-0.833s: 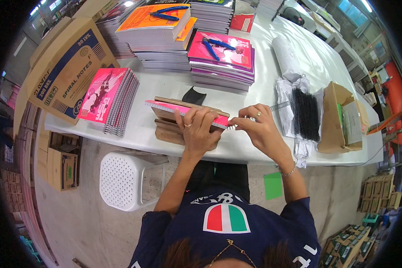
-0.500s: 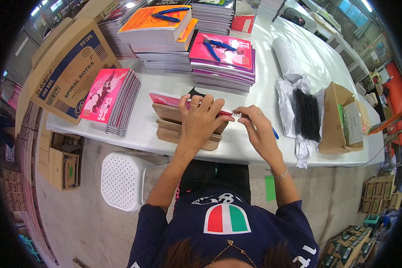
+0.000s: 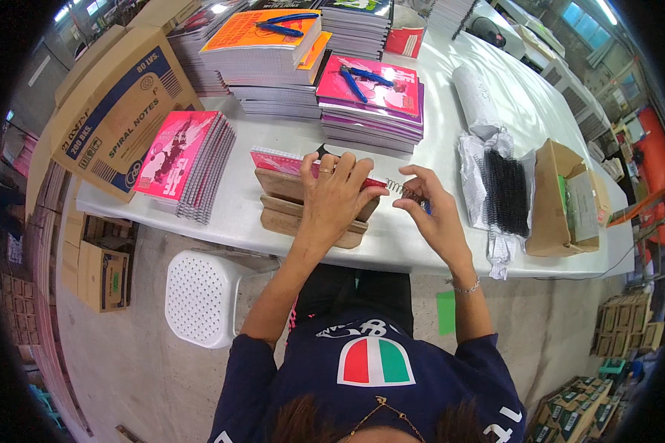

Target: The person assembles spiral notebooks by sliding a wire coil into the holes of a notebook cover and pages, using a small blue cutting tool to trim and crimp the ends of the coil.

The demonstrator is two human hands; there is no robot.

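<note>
A pink-covered notebook (image 3: 275, 160) stands on edge in a slotted wooden block (image 3: 279, 214) at the table's front. My left hand (image 3: 334, 193) is closed over it, fingers on the far side and thumb along the near side. From its right end sticks out a dark spiral binding coil (image 3: 396, 187). My right hand (image 3: 434, 214) curls loosely round the coil's outer part, thumb and forefinger apart on either side. A bit of blue shows by the right palm; whether it is held or lies behind is hidden.
Spiral-bound pink notebooks (image 3: 181, 162) are stacked at left beside a cardboard carton (image 3: 114, 111). Blue cutters (image 3: 362, 80) lie on a taller stack behind. To the right are black coils (image 3: 505, 192) on white wrapping and an open box (image 3: 558, 199). A white stool (image 3: 199, 299) stands below.
My right hand has shifted a little to the right and its thumb and forefinger have parted. More of the coil now shows between the notebook and that hand. The left hand keeps its hold.
</note>
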